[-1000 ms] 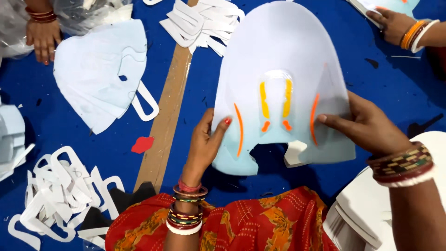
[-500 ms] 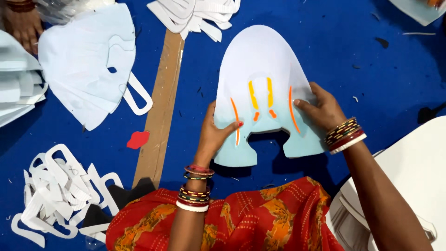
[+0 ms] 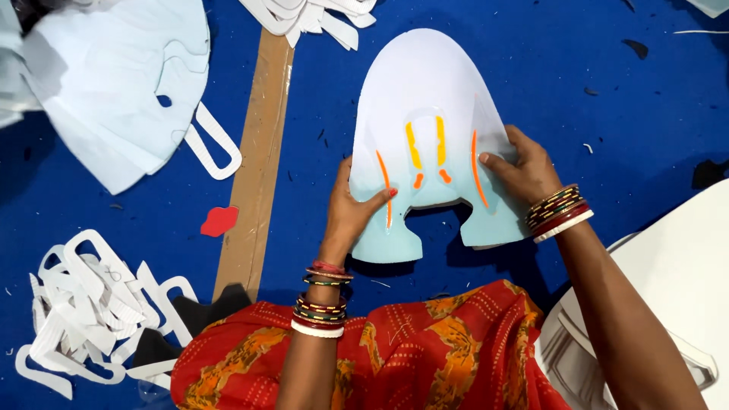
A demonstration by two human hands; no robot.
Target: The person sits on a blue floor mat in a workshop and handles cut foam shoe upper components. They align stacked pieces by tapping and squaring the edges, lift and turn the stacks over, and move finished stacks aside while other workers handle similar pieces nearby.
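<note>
Now, left to right: scraps lie piled, then the left hand pinches the pale cutout's lower left lobe, thumb on top; the right hand clamps its right edge, over the blue mat.

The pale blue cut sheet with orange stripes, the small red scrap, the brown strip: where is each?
pale blue cut sheet [image 3: 437,83], head view, upper rounded part.
red scrap [image 3: 219,221], head view, middle.
brown strip [image 3: 258,159], head view, mid-length.
</note>
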